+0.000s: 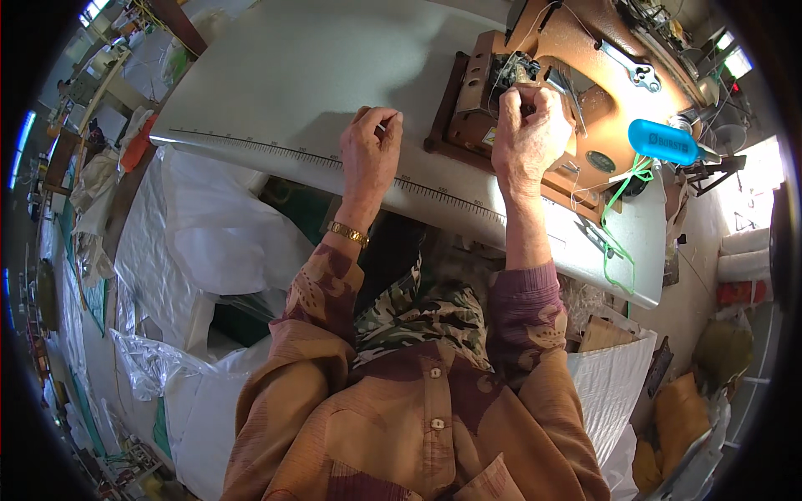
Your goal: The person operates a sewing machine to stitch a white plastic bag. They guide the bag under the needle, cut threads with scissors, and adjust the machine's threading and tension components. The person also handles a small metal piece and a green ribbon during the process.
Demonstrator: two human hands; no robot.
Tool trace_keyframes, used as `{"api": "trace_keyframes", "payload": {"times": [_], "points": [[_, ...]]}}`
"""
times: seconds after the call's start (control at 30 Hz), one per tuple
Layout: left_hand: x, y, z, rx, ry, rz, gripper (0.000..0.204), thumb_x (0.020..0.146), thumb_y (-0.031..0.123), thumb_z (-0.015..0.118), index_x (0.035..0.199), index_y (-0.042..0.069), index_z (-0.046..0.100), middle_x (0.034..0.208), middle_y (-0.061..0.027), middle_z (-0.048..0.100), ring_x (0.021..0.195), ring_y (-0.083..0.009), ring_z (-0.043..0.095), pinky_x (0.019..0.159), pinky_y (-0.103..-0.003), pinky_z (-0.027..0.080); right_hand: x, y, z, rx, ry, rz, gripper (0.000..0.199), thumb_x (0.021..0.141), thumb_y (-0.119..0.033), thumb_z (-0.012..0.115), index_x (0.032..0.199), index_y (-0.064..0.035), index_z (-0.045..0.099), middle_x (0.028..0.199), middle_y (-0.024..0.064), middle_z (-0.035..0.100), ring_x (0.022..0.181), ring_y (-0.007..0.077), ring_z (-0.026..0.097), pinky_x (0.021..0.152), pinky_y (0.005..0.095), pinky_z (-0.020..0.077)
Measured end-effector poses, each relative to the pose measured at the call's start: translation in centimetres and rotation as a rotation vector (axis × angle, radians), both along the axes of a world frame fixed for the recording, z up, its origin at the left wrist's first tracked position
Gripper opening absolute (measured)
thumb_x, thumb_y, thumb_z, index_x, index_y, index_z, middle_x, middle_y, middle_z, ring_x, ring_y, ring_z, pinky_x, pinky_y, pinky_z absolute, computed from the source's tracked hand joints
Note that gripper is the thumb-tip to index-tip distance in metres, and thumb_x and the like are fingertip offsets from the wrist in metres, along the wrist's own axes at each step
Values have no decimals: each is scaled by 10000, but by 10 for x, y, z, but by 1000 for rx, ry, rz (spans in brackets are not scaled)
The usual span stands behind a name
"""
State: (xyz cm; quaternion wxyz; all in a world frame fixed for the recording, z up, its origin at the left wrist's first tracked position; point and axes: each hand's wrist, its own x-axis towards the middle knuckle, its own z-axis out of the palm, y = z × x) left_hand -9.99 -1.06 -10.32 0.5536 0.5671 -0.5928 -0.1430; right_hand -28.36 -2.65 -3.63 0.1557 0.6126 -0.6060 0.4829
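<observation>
Right hand (528,134) pinched shut at sewing machine (576,92) needle area, apparently on thread; left hand (370,150) curled, empty, resting on table (284,83) near front edge ruler (276,150), steadying

Table (284,75): ruler strip (251,146) along its near edge. Sewing machine (576,75) on the table's right part. Left hand (370,154) on the table at the ruler, left of the machine. Right hand (530,134) at the machine's needle end. Sacks (209,234) below the table, at left.
</observation>
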Motion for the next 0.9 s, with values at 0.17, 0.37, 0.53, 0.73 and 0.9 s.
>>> {"api": "trace_keyframes", "payload": {"times": [0.17, 0.37, 0.53, 0.73, 0.9], "points": [[0, 1, 1, 6, -8, 5, 118, 909, 112, 665, 944, 1, 683, 868, -93, 658, 645, -208, 605, 643, -351, 491, 3, 0, 0, -29, -14, 16, 117, 837, -153, 696, 827, -36, 693, 814, 85, 664, 663, 179, 619, 666, 315, 499], [0, 0, 0, 12, 11, -1, 115, 906, 108, 667, 950, 3, 687, 872, -92, 660, 648, -207, 611, 644, -346, 493, 5, -3, 0, -51, -38, -7, 113, 818, -147, 692, 817, -34, 689, 814, 100, 660, 719, 241, 645, 734, 356, 507], [2, 0, -1, -2, 14, 4, 109, 907, 102, 665, 946, 1, 684, 879, -88, 662, 647, -197, 611, 640, -338, 493, 7, 0, 4, -3, -1, -10, 120, 825, -151, 686, 837, -31, 682, 813, 102, 660, 729, 240, 645, 740, 353, 508], [1, 3, 3, 26, 15, -2, 112, 911, 100, 665, 945, -5, 681, 889, -85, 662, 650, -191, 608, 640, -334, 495, 3, -4, 1, 24, -98, 22, 121, 843, -153, 679, 876, -37, 673, 808, 90, 669, 711, 206, 634, 718, 331, 508], [1, 1, 1, 12, 24, -5, 118, 910, 100, 667, 958, -6, 686, 890, -85, 661, 650, -186, 601, 638, -334, 493, -1, -4, 3, 88, -141, 81, 117, 849, -145, 677, 886, -35, 685, 826, 86, 697, 723, 166, 639, 720, 302, 512]]}}
